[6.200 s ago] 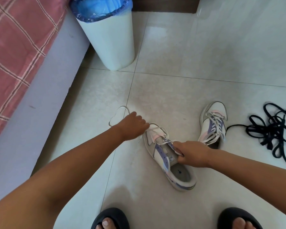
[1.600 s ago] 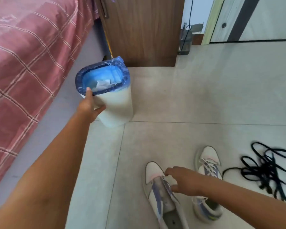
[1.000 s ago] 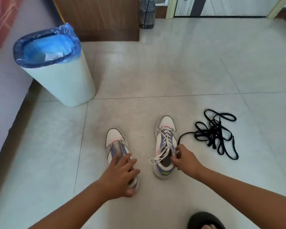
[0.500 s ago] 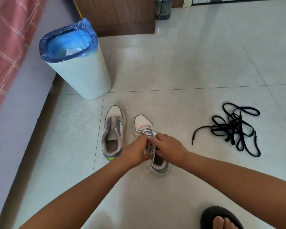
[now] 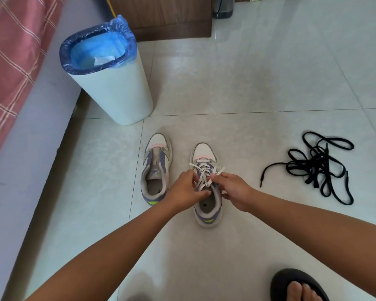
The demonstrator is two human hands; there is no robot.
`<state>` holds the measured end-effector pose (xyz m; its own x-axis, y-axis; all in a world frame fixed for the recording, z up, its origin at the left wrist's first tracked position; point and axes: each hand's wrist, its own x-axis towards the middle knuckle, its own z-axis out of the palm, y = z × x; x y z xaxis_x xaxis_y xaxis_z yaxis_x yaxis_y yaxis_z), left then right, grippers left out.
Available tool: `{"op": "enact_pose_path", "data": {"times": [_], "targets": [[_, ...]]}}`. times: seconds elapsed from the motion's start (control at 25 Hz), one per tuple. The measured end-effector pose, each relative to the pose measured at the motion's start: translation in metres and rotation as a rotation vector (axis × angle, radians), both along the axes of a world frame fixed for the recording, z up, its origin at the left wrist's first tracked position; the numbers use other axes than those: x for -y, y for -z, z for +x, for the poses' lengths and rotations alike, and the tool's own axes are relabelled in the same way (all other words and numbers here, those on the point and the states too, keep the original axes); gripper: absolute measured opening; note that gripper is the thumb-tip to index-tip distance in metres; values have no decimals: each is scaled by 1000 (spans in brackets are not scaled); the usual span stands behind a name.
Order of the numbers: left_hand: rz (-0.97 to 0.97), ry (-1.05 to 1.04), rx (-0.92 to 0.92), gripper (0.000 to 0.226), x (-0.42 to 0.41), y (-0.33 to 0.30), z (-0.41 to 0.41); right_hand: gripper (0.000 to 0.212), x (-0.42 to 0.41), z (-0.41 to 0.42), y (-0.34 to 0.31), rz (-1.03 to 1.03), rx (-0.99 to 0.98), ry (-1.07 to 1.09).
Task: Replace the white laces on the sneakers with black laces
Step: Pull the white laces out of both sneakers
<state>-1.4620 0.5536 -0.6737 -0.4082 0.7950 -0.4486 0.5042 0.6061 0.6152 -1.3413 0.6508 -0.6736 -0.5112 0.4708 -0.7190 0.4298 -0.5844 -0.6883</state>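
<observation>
Two white and purple sneakers stand side by side on the tiled floor, toes pointing away. The left sneaker (image 5: 156, 168) has no lace in it. The right sneaker (image 5: 206, 205) carries a loosened white lace (image 5: 204, 173) across its tongue. My left hand (image 5: 186, 191) grips this sneaker's left collar, its fingers at the lace. My right hand (image 5: 232, 190) pinches a strand of the white lace just above the tongue. A tangle of black laces (image 5: 317, 164) lies on the floor to the right, apart from both hands.
A white bin (image 5: 117, 92) with a blue liner stands behind the sneakers to the left, something white inside it. A bed with a pink checked cover (image 5: 13, 51) runs along the left. A wooden cabinet (image 5: 161, 16) is behind. My sandalled foot (image 5: 297, 287) is at bottom right.
Half a second ago both hands were bunched close over the right sneaker's tongue; now they have drawn slightly apart and the white lace stands looser. Earlier, the left hand was at the bin.
</observation>
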Motion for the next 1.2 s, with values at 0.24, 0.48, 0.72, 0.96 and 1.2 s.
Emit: {"op": "enact_pose_path", "data": {"times": [0.24, 0.48, 0.72, 0.96, 1.2], "targets": [[67, 69, -203, 20, -8, -6, 1, 15, -5, 4, 6, 33, 13, -77], [205, -256, 180, 19, -13, -25, -9, 15, -13, 7, -1, 154, -10, -345], [333, -398, 566, 23, -48, -56, -19, 49, -18, 1, 6, 698, 80, -747], [639, -455, 769, 29, -77, -109, -28, 20, -14, -1, 26, 787, 33, -648], [1072, -510, 1069, 28, -111, -197, -71, 17, -12, 4, 21, 608, -5, -581]]}}
